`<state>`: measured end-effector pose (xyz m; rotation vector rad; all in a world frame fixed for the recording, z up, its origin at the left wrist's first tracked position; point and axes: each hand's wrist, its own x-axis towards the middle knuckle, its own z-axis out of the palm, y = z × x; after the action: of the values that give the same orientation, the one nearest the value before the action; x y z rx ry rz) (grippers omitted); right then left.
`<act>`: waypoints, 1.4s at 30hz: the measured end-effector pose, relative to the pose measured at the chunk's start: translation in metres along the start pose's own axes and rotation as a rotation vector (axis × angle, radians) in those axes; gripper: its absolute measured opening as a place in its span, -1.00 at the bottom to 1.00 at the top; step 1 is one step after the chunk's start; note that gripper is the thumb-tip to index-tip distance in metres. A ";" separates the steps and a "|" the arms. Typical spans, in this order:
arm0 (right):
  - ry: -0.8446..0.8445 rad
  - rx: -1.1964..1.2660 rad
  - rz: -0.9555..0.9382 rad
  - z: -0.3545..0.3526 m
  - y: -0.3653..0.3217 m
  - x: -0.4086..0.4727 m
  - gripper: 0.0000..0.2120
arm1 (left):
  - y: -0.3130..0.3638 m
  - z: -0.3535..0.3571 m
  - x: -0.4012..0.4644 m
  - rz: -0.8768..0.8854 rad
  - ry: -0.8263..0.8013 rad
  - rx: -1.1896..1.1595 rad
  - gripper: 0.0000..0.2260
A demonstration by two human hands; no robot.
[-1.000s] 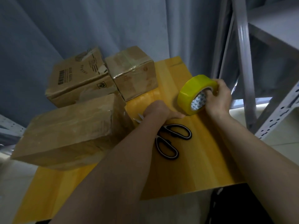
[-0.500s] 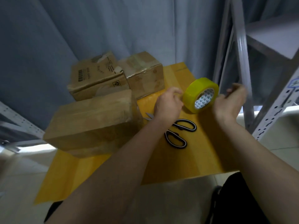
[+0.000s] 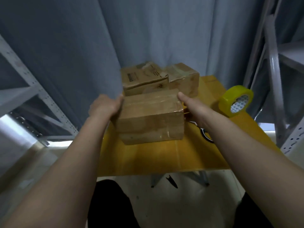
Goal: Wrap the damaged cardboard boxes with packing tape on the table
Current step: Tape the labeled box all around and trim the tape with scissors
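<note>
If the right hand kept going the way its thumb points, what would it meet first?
Probably the smaller taped box behind; the right hand already lies against the near box. Depth is unclear.

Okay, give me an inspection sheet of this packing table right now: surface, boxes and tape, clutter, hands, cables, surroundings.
Surface: yellow table, boxes at its far end.
Job's things: near box between both hands; two more boxes behind; yellow tape roll on edge at right.
Clutter: scissors, mostly hidden under the right forearm.
Hands: left hand and right hand press the near box's ends.
Cables: nothing seen.
Surroundings: grey curtain, metal shelving on both sides.
</note>
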<state>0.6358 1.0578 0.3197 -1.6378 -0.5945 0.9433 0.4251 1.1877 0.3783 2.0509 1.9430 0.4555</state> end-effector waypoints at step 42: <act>-0.022 0.333 -0.374 -0.004 0.030 -0.048 -0.39 | -0.058 0.050 -0.029 0.119 -0.406 -1.280 -0.66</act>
<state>0.6095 1.0095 0.3051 -1.1705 -0.6895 0.7379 0.3917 1.1624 0.3078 1.2243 0.8339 0.9007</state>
